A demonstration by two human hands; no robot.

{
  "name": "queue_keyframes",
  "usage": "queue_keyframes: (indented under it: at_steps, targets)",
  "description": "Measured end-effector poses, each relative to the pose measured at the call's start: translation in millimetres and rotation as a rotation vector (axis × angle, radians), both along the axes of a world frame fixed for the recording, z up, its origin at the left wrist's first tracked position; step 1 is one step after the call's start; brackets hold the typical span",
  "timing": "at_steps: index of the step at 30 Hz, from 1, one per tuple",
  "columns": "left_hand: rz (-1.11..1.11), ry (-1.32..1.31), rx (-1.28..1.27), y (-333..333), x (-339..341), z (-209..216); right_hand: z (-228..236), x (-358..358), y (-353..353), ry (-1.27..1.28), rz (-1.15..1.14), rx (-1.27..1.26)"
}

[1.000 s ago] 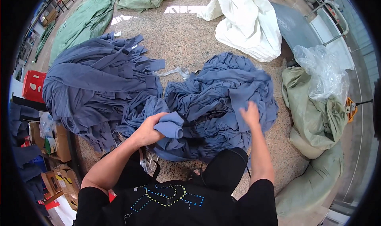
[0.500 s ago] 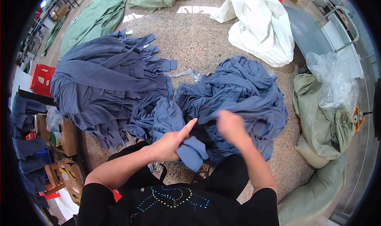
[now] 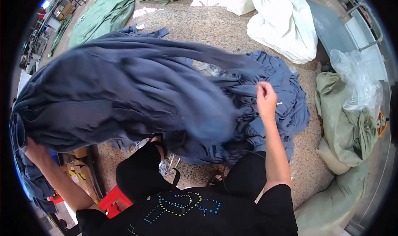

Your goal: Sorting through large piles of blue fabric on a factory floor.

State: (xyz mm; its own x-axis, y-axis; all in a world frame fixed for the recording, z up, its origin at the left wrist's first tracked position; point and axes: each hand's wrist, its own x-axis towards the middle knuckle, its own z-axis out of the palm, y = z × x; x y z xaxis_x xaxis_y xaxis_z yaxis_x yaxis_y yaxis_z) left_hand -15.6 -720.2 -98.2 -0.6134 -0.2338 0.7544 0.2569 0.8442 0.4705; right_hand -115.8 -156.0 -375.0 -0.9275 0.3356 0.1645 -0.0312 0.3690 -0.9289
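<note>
A blue-grey garment (image 3: pixel 124 95) with long sleeve-like parts is spread in the air from the far left across the middle, its right portion smeared by motion. My left hand (image 3: pixel 36 152), blurred, is closed on its edge at the far left, fingers partly hidden by cloth. On the right, my right hand (image 3: pixel 266 98) has its fingers pinched together at the end of a strip of the same cloth. Below and beyond that hand lies a crumpled pile of blue-grey garments (image 3: pixel 286 89) on the speckled floor. The raised garment covers most of the left pile.
A white cloth sack (image 3: pixel 286 26) lies at the back right. Green sacks (image 3: pixel 105 18) are at the back left. A greenish sack (image 3: pixel 344 124) with clear plastic (image 3: pixel 358 82) on it stands at the right. Cardboard boxes (image 3: pixel 78 174) and a red stool (image 3: pixel 115 200) are near my left side.
My left hand has swung from the middle to the far left, and a garment now stretches across the piles. The right hand has moved up and slightly right.
</note>
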Motion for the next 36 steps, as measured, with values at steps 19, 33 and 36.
queue_keyframes:
  at_steps: [19, 33, 36]
  targets:
    - [-1.069, -1.174, 0.424, 235.9, -39.2, -157.5, 111.6, 2.6, -79.5, 0.018, 0.374, -0.141]
    - [-0.952, -1.035, 0.562, 223.6, -51.9, -167.5, 237.8, -8.7, 55.3, 0.482, -0.097, -0.326]
    - [-0.941, -1.027, 0.635, 226.2, -57.5, -176.9, 268.9, 36.0, 184.5, 0.648, -0.421, -0.333]
